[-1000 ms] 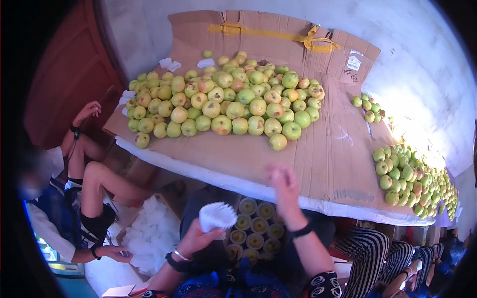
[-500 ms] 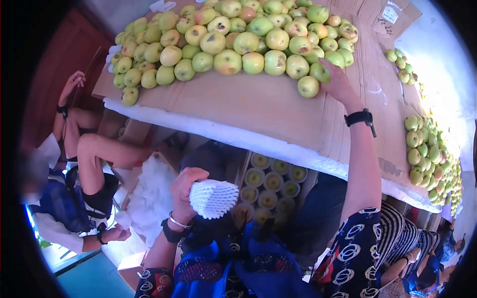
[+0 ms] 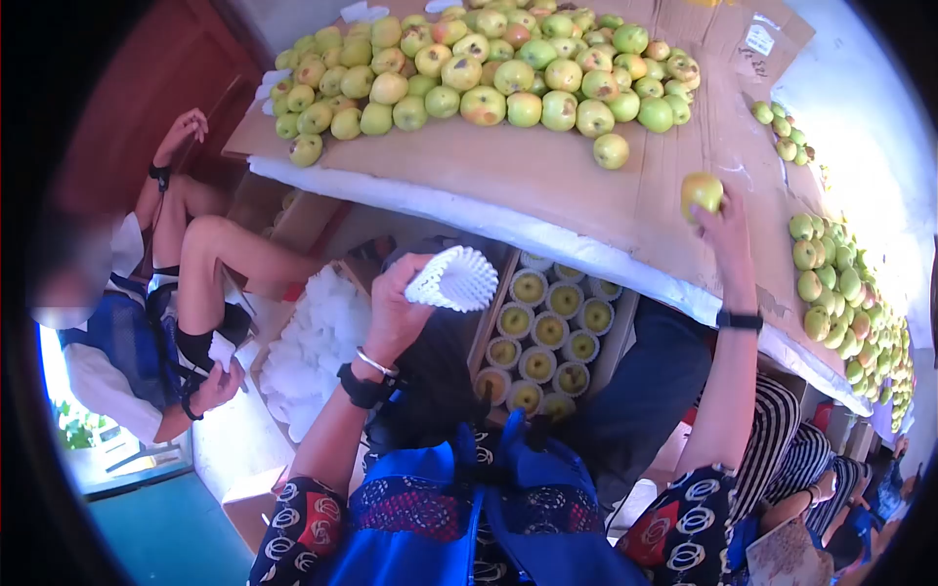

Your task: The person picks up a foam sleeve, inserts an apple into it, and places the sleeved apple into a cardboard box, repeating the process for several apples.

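Note:
My left hand [image 3: 396, 308] grips a white foam net sleeve [image 3: 459, 280], its open mouth spread toward the right. Between the fingers of my right hand [image 3: 725, 234] is a yellow-green apple [image 3: 702, 195], held above the cardboard-covered table [image 3: 547, 176]. A large heap of apples [image 3: 484, 105] lies on that table, some with brown spots. One loose apple [image 3: 612, 151] sits just in front of the heap. Below my hands is a box [image 3: 618, 337] of apples in white foam sleeves [image 3: 550, 330], set in rows.
White foam sleeves [image 3: 318, 342] fill a carton on the left. Beside it sits another person [image 3: 200, 254], holding a small white piece in one hand. More apples [image 3: 840, 288] lie at the right. A person in striped clothing [image 3: 782, 439] is at lower right.
My right hand has lifted an apple from the heap's right end and drawn it back to the right. The foam sleeve in my left hand has risen, its mouth now showing wide.

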Demonstrator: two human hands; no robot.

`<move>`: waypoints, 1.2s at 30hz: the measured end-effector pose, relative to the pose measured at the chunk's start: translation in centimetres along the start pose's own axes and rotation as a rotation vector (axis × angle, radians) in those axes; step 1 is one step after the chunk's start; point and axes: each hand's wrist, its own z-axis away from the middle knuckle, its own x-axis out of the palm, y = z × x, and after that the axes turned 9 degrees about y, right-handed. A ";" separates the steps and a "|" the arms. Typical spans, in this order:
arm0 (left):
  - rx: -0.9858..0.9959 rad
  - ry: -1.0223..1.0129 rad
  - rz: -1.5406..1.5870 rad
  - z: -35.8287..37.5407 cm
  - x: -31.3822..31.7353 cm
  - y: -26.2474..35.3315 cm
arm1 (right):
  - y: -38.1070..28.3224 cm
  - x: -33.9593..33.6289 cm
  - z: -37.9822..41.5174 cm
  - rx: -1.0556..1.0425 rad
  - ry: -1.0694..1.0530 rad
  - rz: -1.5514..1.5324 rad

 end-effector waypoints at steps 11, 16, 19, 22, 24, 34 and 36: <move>-0.658 -0.618 0.517 7.2 4.2 2.7 | -1.8 1.5 21.6 0.400 -0.373 -1.094; -0.525 -0.691 0.299 8.0 4.1 1.2 | -1.1 3.8 23.1 0.489 -0.520 -1.069; -0.573 -0.751 0.350 7.6 4.0 2.5 | 0.6 5.0 23.6 0.619 -0.549 -1.071; -0.553 -0.766 0.313 7.2 3.4 1.9 | 0.3 5.5 23.8 0.700 -0.565 -1.134; -0.485 -0.717 0.384 7.2 3.3 1.7 | 0.6 5.5 23.9 0.700 -0.552 -1.134; -0.447 -0.346 0.362 7.6 5.3 6.7 | -1.0 7.7 24.7 0.482 -0.282 -1.021; -0.419 -0.301 0.366 7.9 5.8 6.2 | -1.2 8.1 25.0 0.472 -0.251 -0.988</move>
